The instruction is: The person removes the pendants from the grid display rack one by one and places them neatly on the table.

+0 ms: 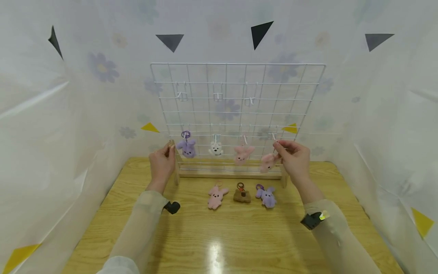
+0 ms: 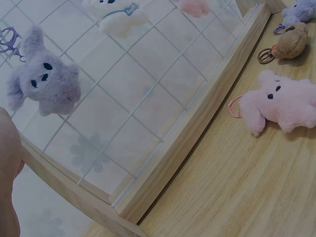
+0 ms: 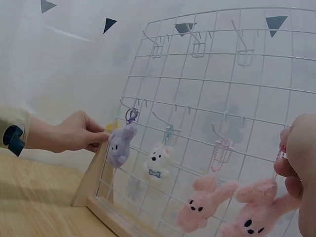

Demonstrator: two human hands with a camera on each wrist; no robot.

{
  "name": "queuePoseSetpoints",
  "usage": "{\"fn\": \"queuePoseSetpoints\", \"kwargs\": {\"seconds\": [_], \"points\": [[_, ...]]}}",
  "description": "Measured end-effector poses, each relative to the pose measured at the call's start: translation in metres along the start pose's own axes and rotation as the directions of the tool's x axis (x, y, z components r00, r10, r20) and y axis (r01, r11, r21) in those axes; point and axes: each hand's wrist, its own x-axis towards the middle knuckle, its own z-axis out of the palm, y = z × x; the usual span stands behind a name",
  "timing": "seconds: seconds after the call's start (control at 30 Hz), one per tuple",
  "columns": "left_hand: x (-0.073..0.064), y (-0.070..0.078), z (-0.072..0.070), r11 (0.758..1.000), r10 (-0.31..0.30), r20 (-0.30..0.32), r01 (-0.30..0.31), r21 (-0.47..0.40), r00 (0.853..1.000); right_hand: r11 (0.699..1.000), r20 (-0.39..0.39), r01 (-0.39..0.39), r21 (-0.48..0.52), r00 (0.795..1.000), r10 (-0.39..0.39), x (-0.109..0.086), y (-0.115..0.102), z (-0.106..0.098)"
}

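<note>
A white wire grid [image 1: 237,63] stands in a wooden stand [image 1: 229,175] on the table [image 1: 191,236], with 3 white hooks [image 1: 218,96] along its upper part. Lower down hang a lilac plush [image 1: 188,148], a white plush [image 1: 216,148] and a pink plush [image 1: 241,155]. On the table before the stand lie 3 more: a long-eared pink toy [image 1: 216,197], a brown toy [image 1: 242,195] with dark rings, and a purple toy [image 1: 268,197].

The left hand [image 1: 162,164] is at the grid's left end, its thumb and fingers pinching the top of the stand's upright. The right hand [image 1: 296,160] is raised at the right end, fingers bent and pinching the pink beaded loop [image 3: 282,148] of a rabbit charm [image 1: 268,163] near the rightmost lower hook [image 1: 273,136]. The fingers hide whether the loop is round that hook.

The rabbit charm hangs tilted in front of the grid, just beside the pink plush. It is fluffy and pale pink, with 2 dark eyes and a dark nose.
</note>
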Motion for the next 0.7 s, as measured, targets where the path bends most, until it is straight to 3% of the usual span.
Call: {"fn": "queuePoseSetpoints", "kwargs": {"seconds": [0.27, 0.7], "points": [[0.000, -0.002, 0.001, 1.000, -0.021, 0.011, 0.021, -0.004, 1.000, 1.000, 0.018, 0.003, 0.013, 1.000, -0.003, -0.004, -0.005, -0.002], [0.001, -0.002, 0.001, 1.000, 0.014, -0.005, -0.014, -0.002, 1.000, 0.998, 0.067, 0.054, 0.010, 0.996, -0.055, -0.015, -0.020, -0.001]]}}
